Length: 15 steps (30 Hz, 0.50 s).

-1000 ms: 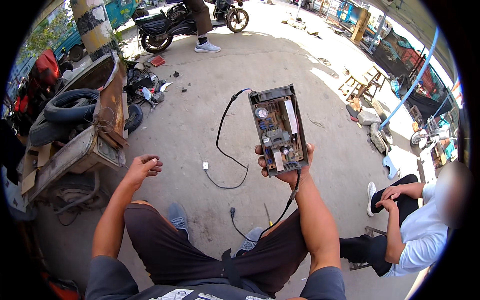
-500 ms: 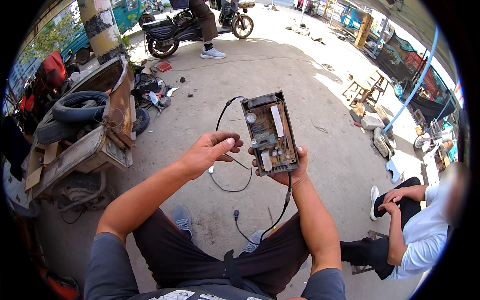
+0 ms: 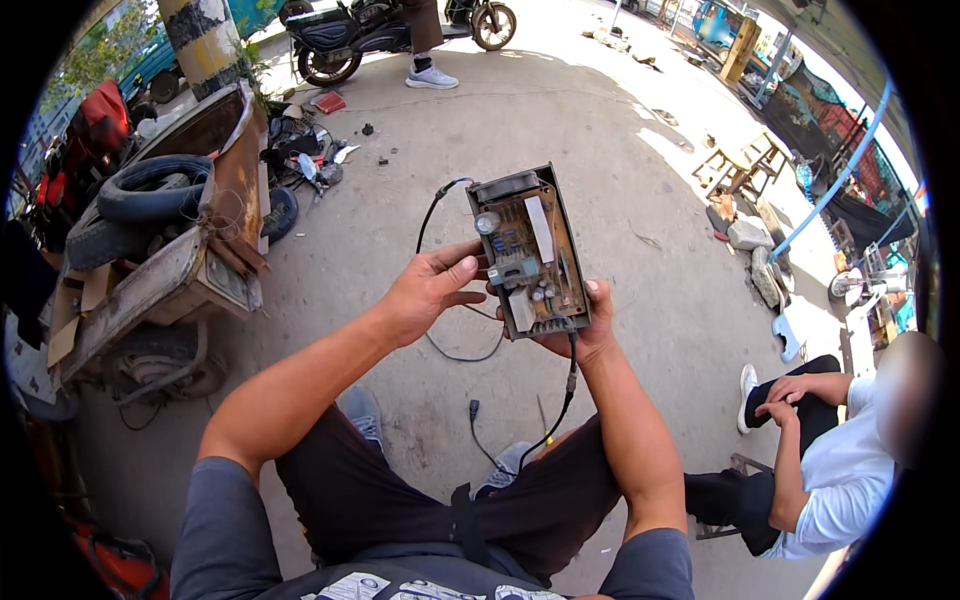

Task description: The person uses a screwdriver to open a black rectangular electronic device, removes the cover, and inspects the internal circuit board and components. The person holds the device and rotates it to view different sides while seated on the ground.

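I hold an open dark grey electronics case (image 3: 530, 250) in my right hand (image 3: 590, 320), its fingers wrapped round the lower part. The case shows a brown circuit board, capacitors and pale strips. My left hand (image 3: 440, 285) is at the case's left edge, thumb and fingers apart; I cannot tell whether its fingertips touch the case. A black cable (image 3: 436, 203) leaves the top left and loops down behind my left hand. Another cable (image 3: 570, 380) hangs from the bottom end, down to a black plug (image 3: 474, 410) dangling between my knees.
A rusty cart (image 3: 135, 310) holding tyres stands left, with scrap (image 3: 305, 160) beside it. A scooter (image 3: 345, 40) with a person's leg is ahead. Wooden stools (image 3: 740, 165), stones (image 3: 750, 235) and a blue pole (image 3: 830, 180) are right. A seated person (image 3: 820, 480) in white is close on my right.
My left hand has risen from low on the left to the case's left edge. My right hand has brought the case slightly left and higher.
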Each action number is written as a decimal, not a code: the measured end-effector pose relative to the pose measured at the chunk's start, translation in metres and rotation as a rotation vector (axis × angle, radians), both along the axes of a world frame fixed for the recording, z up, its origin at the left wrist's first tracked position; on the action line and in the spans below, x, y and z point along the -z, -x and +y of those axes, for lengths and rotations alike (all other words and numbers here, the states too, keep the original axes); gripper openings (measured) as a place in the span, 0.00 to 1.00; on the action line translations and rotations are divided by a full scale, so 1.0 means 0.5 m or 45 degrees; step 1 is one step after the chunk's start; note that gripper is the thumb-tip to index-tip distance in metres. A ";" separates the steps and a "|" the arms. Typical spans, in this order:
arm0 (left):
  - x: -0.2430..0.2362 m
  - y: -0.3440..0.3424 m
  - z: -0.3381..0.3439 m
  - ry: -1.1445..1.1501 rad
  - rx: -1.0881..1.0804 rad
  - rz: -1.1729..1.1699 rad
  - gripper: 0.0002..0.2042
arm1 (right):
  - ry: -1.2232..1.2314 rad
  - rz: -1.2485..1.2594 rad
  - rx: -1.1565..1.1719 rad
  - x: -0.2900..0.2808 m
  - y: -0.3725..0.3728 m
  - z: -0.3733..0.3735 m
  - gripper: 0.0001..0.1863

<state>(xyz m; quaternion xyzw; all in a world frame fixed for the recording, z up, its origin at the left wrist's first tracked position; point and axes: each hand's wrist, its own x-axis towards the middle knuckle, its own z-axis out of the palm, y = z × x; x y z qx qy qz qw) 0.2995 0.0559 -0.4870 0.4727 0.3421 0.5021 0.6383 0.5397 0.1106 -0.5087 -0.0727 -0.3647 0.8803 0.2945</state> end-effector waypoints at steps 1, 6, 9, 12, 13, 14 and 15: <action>0.002 -0.002 0.001 -0.002 -0.011 -0.018 0.27 | 0.011 0.001 0.002 0.000 0.002 0.000 0.56; 0.006 -0.001 -0.001 0.023 -0.058 -0.066 0.26 | 0.041 0.020 -0.022 0.012 0.008 0.005 0.55; 0.000 -0.003 -0.003 0.051 -0.070 -0.150 0.25 | 0.088 0.118 -0.108 0.014 0.013 0.010 0.50; -0.005 -0.001 0.000 0.109 -0.102 -0.237 0.22 | 0.097 0.114 -0.116 0.008 0.024 0.009 0.49; -0.005 0.000 0.000 0.134 -0.117 -0.264 0.21 | 0.094 0.113 -0.110 0.004 0.029 0.008 0.49; -0.006 0.001 -0.001 0.152 -0.125 -0.281 0.21 | 0.095 0.118 -0.114 0.006 0.032 0.008 0.48; -0.007 0.001 -0.002 0.170 -0.132 -0.299 0.21 | 0.095 0.122 -0.118 0.008 0.033 0.008 0.48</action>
